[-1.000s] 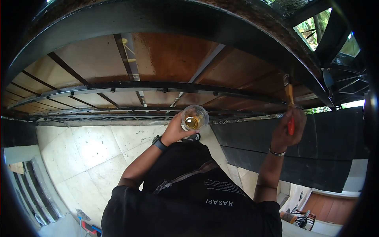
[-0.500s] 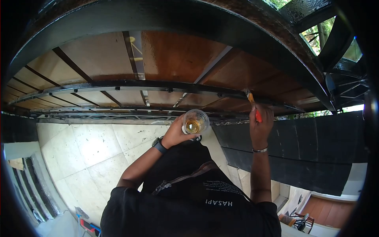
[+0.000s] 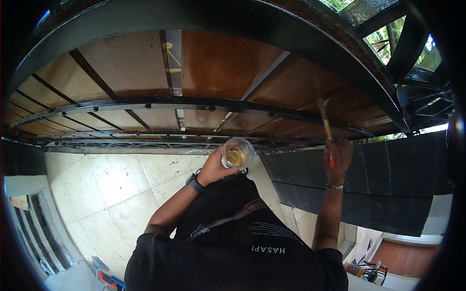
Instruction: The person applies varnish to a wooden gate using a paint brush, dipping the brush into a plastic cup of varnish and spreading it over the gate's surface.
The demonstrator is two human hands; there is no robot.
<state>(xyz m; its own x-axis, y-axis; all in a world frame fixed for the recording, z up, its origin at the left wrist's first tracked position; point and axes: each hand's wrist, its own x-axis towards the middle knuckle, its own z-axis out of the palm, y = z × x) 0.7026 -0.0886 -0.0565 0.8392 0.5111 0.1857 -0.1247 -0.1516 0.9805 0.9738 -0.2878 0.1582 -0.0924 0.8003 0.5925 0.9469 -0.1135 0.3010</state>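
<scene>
My left hand is closed around a clear plastic cup that has a little amber liquid in the bottom. It is held in front of my chest, just below the lowest black rails. Out to the right, my right hand grips a paintbrush by its orange-red handle, bristles pointing up. The bristles overlap a brown wood panel and look blurred by motion. Above the cup, a glossy reddish-brown panel sits in the black metal frame.
Pale floor tiles spread below on the left. A dark sheet hangs at the right, under my right forearm. Greenery shows through black metalwork at upper right. A blue and red object is at the lower left.
My right hand and the paintbrush have moved right and slightly down, the bristles shifting from the black rail to over the wood panel. The cup has barely moved.
</scene>
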